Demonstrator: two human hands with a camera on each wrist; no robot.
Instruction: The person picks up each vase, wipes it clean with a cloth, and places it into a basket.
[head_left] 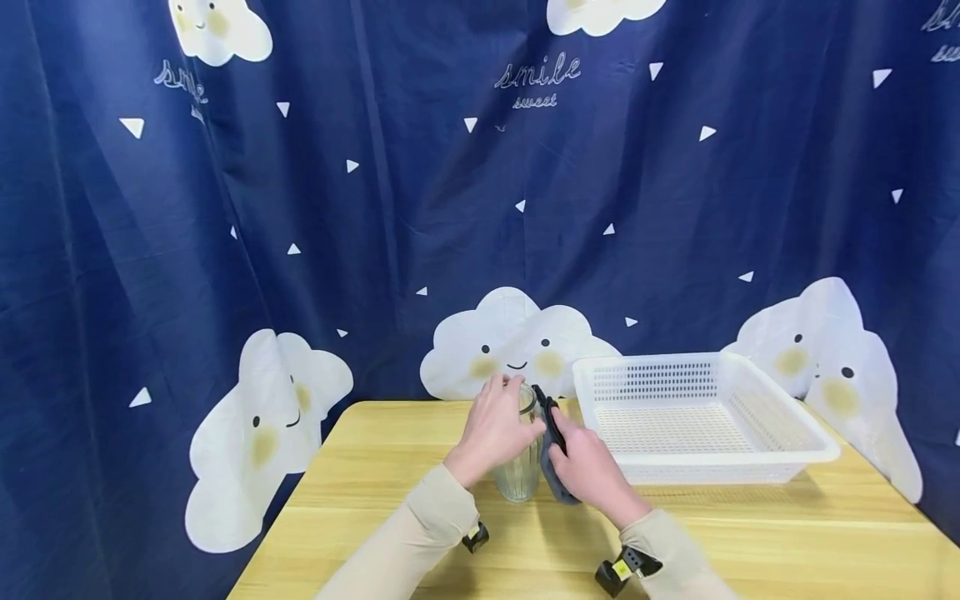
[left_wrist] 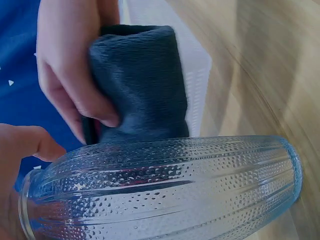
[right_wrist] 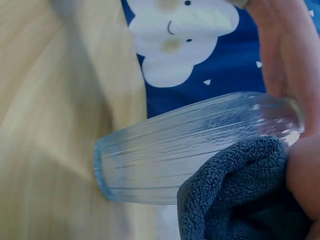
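Observation:
A clear ribbed glass vase (head_left: 516,477) with a dimpled surface is roughly upright over the table, its mouth at the top. My left hand (head_left: 495,427) grips it around the neck, thumb on the near right side. In my right hand (head_left: 592,471) is a folded dark grey cloth (left_wrist: 140,85), close against the vase's right side. The cloth (right_wrist: 235,185) hides part of the glass in the right wrist view. Whether the vase's base touches the table cannot be told.
A white perforated plastic basket (head_left: 720,458) stands on the wooden table (head_left: 375,467) to the right of my hands. Behind the table hangs a dark blue curtain (head_left: 450,208) with white clouds. Each wrist wears a small black camera.

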